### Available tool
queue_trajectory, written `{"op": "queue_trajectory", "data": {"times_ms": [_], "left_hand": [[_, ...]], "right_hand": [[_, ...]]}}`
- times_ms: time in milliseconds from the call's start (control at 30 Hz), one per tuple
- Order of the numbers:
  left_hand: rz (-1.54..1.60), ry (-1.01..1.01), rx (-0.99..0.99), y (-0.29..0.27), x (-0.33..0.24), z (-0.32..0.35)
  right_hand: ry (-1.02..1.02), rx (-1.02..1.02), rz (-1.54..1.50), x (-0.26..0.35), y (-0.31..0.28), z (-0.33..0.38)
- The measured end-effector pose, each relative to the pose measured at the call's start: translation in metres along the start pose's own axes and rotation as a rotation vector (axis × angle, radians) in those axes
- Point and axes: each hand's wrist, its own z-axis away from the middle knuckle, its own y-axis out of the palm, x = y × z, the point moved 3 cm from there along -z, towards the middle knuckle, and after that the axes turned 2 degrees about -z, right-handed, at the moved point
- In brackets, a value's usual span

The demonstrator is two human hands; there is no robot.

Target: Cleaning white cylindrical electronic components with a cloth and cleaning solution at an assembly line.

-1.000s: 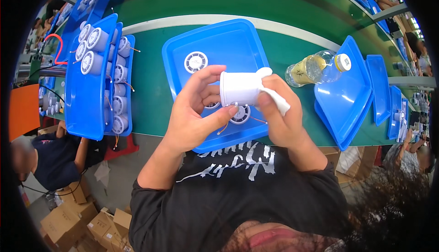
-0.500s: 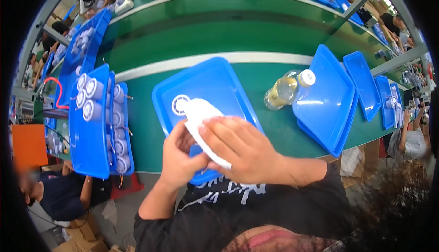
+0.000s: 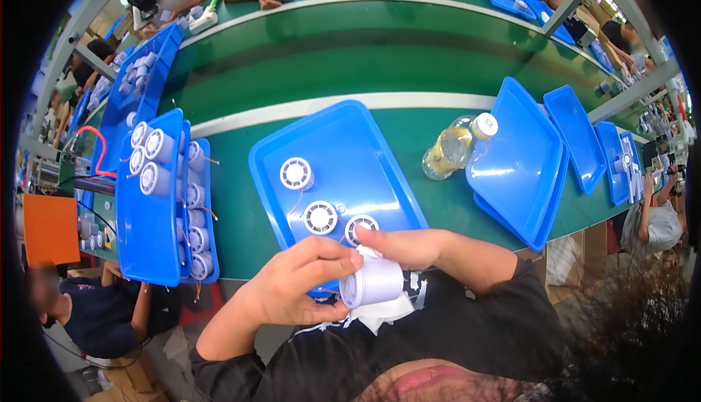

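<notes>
Two hands hold a white cup-shaped part (image 3: 381,282) and a cloth (image 3: 381,317).
The left hand (image 3: 301,279) pinches the part near its round end; the right hand (image 3: 407,247) holds the cloth against it, some fingers hidden. Just past the hands, three more white parts (image 3: 296,173) sit in a blue tray (image 3: 350,146). Farther off to their right, a clear bottle (image 3: 447,151) stands on the green desk (image 3: 237,205).
</notes>
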Motion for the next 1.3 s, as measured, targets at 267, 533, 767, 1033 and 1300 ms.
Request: {"op": "queue_trajectory", "data": {"times_ms": [267,533,767,1033,1300], "left_hand": [[0.319,-0.092,-0.629,0.005,0.037,0.016],[0.386,-0.235,-0.688,0.016,0.038,0.009],[0.637,-0.339,-0.641,0.033,0.056,0.022],[0.643,-0.366,-0.695,0.029,0.047,0.032],[0.623,-0.372,-0.68,0.025,0.051,0.033]], "right_hand": [[-0.733,-0.513,0.147,0.019,-0.007,0.038],[-0.981,-0.663,0.659,0.032,0.014,0.012],[-0.849,-0.612,0.226,-0.005,-0.014,0.004],[-0.787,-0.677,0.682,0.001,-0.004,-0.007],[-0.866,-0.776,0.74,0.005,0.006,-0.016]]}}
